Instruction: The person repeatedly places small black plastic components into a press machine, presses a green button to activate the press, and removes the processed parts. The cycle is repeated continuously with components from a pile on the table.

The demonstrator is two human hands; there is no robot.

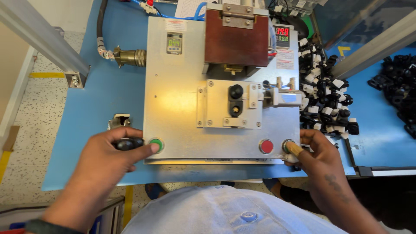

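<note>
Two hands: both low at the front edge of the metal machine plate, one at each corner.
Left hand: curled round a small black part, thumb tip pressed on the green button at the plate's front left.
Right hand: fingers bent, fingertip down on the button at front right; that button is mostly covered, colour can't tell. Something whitish under the fingers, unclear.
Red button: just left of the right hand, untouched.
Fixture block: centre of the plate, bolted; a black part sits in its slot, upright.
Brown press head: above the fixture, behind it, with a metal hinge plate on top.
Side cylinder: touching the fixture's right side.
Displays: small grey one top left of the plate, red-digit one top right.
Pile of black-and-white parts: right of the plate, on the table.
Second black pile: far right, well apart.
Table: blue top; cable connector at the machine's left.
</note>
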